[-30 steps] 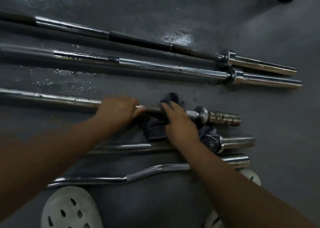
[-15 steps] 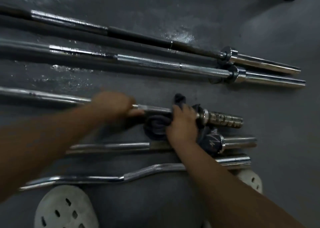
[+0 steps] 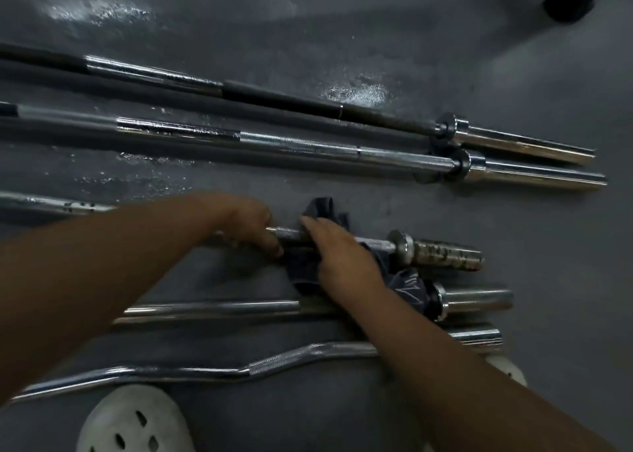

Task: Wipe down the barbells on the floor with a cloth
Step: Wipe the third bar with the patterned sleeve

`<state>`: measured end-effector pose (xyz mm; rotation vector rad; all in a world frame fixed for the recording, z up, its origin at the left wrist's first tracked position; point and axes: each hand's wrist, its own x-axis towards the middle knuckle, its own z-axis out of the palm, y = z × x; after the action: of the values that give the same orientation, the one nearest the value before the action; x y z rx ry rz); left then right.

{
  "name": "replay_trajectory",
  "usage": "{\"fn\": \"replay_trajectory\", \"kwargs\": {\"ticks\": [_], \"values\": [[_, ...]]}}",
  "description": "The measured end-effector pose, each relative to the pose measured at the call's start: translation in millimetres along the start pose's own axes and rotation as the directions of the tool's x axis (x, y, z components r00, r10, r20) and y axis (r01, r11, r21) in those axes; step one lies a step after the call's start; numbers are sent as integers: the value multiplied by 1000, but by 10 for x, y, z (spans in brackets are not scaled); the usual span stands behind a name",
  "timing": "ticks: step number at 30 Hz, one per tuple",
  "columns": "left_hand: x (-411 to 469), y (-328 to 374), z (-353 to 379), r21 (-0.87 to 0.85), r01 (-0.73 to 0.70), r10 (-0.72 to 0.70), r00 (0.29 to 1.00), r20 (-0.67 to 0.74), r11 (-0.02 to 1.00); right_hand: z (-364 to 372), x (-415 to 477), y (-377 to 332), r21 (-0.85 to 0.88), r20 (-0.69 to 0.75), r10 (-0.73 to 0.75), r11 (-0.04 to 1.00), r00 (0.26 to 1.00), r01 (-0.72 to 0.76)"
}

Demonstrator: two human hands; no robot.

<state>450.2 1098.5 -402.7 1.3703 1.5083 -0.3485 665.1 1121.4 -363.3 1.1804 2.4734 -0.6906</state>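
Note:
Several chrome barbells lie side by side on the grey floor. My left hand (image 3: 246,223) grips the shaft of the middle barbell (image 3: 445,254), whose short sleeve looks rusty. Just to its right, my right hand (image 3: 339,256) holds a dark cloth (image 3: 323,208) wrapped over that shaft, a little left of the collar. The cloth hangs down onto the straight bar (image 3: 476,299) below. A curl bar (image 3: 205,371) lies nearest me. Two long bars, a black-shafted barbell (image 3: 281,96) and a chrome barbell (image 3: 294,146), lie farther away.
The toes of two white perforated clogs, the left clog (image 3: 133,420) and the right clog (image 3: 507,369), show at the bottom edge, close to the curl bar. Wet patches (image 3: 359,93) shine on the floor near the long bars. A black object (image 3: 575,2) stands at the top right.
My right hand with the cloth slid right to the collar of the middle barbell, then back left along the shaft. My left hand kept its grip on the shaft.

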Motion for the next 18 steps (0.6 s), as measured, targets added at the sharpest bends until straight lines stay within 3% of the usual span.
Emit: {"fn": "replay_trajectory", "kwargs": {"ticks": [1,2,3,4,5,6,8,9,10,11,12,13,14,15,17,18], "values": [[-17,-16,52,87,21,-12,994,-109,996,-68,-48,228,11,-12,83,997,996,-83],[-96,-9,180,226,64,13,946,-323,972,-118,-122,431,-6,-81,204,979,976,-205],[-185,18,393,327,95,94,851,-516,940,-112,-206,523,-36,-154,298,951,942,-307],[-279,79,548,340,114,132,771,-623,934,-38,-239,500,-67,-203,330,935,922,-349],[-280,83,591,326,105,138,754,-642,940,62,-198,368,-60,-229,308,942,923,-329],[-258,51,509,318,69,124,829,-546,946,142,-123,164,-33,-234,259,961,937,-274],[-201,17,209,130,-28,54,978,-200,991,186,6,-198,17,-143,128,992,981,-127],[-144,3,72,76,-44,49,996,-70,996,142,39,-250,26,-79,54,998,995,-52],[-120,5,8,95,-50,55,997,-59,994,66,55,-180,33,-30,14,999,999,-13],[-132,-3,8,164,-41,65,987,-145,986,-11,39,-20,39,-11,23,999,1000,-22],[-143,-28,111,283,-16,119,928,-352,959,-72,-5,186,27,-28,98,995,995,-97],[-186,-16,324,382,38,199,803,-562,923,-102,-92,360,-15,-87,216,976,973,-218],[-243,22,573,404,61,247,705,-665,913,-93,-187,423,-60,-134,319,943,938,-329],[-317,84,653,374,68,233,675,-700,925,-39,-207,384,-96,-148,366,919,919,-381],[-153,1,489,270,20,131,838,-530,963,99,-95,83,-69,-155,329,937,931,-343],[-73,-35,358,101,-36,68,939,-337,994,129,-42,-104,-47,-110,268,961,957,-274]]}}
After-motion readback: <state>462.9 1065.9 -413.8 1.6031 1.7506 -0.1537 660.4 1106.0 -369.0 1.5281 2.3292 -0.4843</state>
